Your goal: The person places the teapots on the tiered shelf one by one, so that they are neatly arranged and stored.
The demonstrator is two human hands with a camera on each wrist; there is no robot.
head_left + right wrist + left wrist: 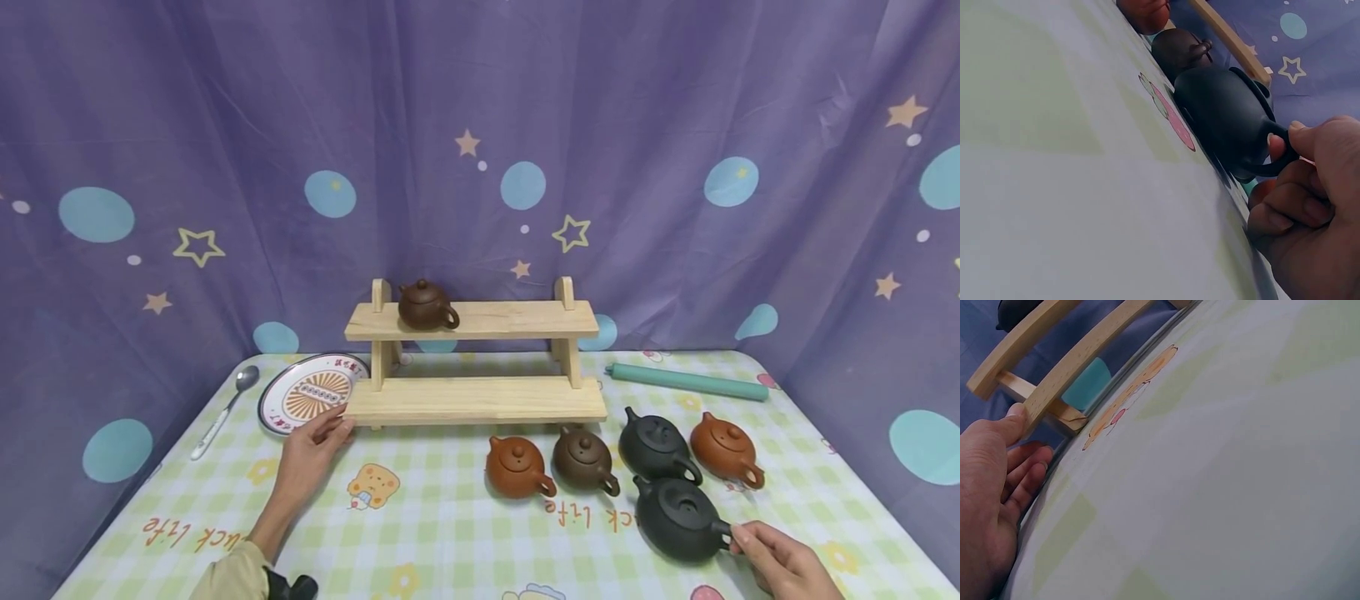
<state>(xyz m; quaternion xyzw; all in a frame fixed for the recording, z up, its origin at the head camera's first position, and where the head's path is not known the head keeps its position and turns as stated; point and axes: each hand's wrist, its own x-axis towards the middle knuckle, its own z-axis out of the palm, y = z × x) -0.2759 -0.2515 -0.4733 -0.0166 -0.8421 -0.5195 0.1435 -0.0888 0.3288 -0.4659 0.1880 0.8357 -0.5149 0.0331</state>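
Note:
My right hand (783, 560) pinches the handle of a black teapot (681, 521) at the front right of the table; in the right wrist view a fingertip shows through the handle loop (1275, 164). The teapot's spout points away to the left. My left hand (311, 457) grips the left end of the lower board of a two-tier wooden shelf (480, 400). In the left wrist view the thumb (1016, 415) lies against the board's end, with the other fingers below it. A dark brown teapot (424, 307) sits on the upper board, left of its middle.
Right of centre stand an orange-brown teapot (517, 468), a brown teapot (583, 461), a second black teapot (656, 447) and another orange-brown teapot (726, 448). Behind them lies a green rolled stick (688, 382). A patterned plate (276, 408) and a spoon (223, 415) lie at left.

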